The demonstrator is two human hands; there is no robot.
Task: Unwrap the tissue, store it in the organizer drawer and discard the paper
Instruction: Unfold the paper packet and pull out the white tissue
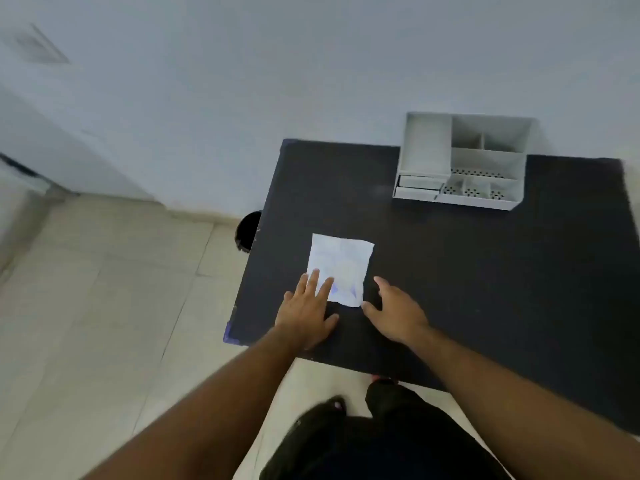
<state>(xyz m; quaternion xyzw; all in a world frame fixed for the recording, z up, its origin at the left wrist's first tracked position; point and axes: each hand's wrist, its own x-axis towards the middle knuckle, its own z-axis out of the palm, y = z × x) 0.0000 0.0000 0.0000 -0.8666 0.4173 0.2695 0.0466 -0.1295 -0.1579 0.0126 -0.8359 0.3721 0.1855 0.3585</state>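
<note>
A white wrapped tissue packet (343,266) with faint blue print lies flat on the black table (485,271), near its left front part. My left hand (306,310) rests flat with spread fingers, its fingertips on the packet's near left corner. My right hand (398,311) is on the table just right of the packet's near right corner, fingers apart, thumb touching or almost touching that corner. Neither hand grips anything. A grey desk organizer (464,161) stands at the table's far edge, with a small drawer (417,188) low on its left side that looks pulled out a little.
The organizer has several open compartments with perforated floors. A dark round bin (247,232) sits on the tiled floor just beyond the table's left edge, partly hidden. A pale wall runs behind the table. My dark-clothed legs and feet show under the table's near edge.
</note>
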